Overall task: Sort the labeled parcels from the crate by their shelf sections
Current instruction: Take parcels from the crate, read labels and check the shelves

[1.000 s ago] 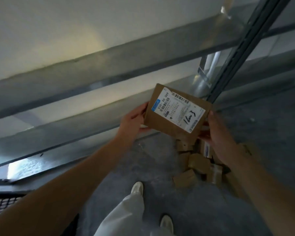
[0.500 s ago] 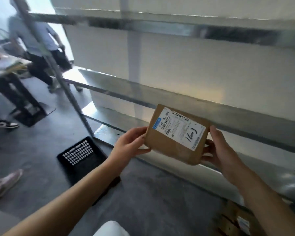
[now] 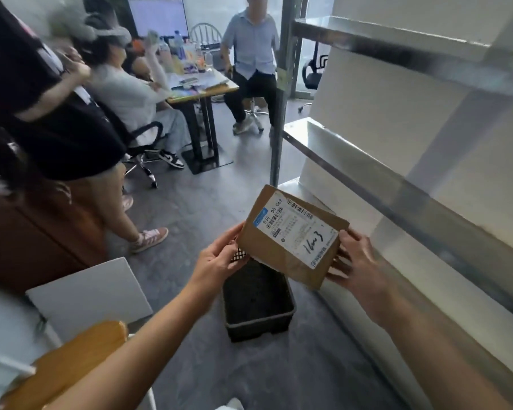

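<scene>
I hold a flat brown cardboard parcel (image 3: 282, 263) with a white shipping label and black handwriting between both hands, label facing me. My left hand (image 3: 219, 257) pinches its left edge with thumb on top. My right hand (image 3: 357, 263) grips its right edge, fingers curled behind. Below the parcel a black plastic crate (image 3: 258, 309) stands on the grey floor; its inside looks dark and I cannot tell what it holds. The metal shelf rack (image 3: 397, 190) runs along the right side.
Several people stand and sit at the left and back around a small table (image 3: 203, 90). A rack upright post (image 3: 280, 93) rises behind the parcel. A white board (image 3: 89, 294) and wooden chair back (image 3: 72, 359) are at lower left.
My view has swung left from the shelves toward the room. The parcel stays in both hands and now hangs over the black crate.
</scene>
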A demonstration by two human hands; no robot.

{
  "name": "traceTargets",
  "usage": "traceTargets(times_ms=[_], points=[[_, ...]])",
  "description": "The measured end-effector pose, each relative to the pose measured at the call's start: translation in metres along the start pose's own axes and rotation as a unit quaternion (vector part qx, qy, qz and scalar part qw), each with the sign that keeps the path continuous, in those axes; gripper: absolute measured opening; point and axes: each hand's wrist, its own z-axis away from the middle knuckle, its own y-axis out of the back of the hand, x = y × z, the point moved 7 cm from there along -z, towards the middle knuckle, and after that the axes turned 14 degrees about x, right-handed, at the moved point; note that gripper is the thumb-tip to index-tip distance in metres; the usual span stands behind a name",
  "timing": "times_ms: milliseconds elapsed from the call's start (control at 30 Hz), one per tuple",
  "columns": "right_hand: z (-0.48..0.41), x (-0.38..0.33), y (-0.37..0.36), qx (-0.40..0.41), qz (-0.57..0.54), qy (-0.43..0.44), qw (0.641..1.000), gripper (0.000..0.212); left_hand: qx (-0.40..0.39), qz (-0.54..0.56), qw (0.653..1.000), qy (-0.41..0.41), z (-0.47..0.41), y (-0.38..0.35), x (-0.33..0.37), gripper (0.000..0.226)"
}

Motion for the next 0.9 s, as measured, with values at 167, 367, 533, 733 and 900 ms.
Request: traceTargets(times_ms=[167,367,533,733,900], points=[[-0.039,0.014,-0.067,-0.054,-0.012,-0.011,0.998,0.039,0.003,0.057,0.998,0.011,-0.064,0.039,0.002,0.034],[-0.077,0.035,-0.105,-0.082,-0.016,-0.052,0.995,0.044,0.096,0.071,0.993,0.0,-0.116,0.058,-0.022,0.027],[-0.123,0.053,-0.132,-0.164,0.027,-0.14,0.976,0.065,0.246,0.09,0.963,0.064,-0.161,0.064,-0.059,0.027],[-0.196,0.072,-0.151,-0.195,0.052,-0.162,0.966,0.067,0.236,0.103,0.961,0.099,-0.202,0.042,-0.083,0.03],[-0.264,0.096,-0.159,-0.225,0.125,-0.195,0.947,0.086,0.294,0.044,0.943,0.151,-0.243,0.021,-0.112,0.046]])
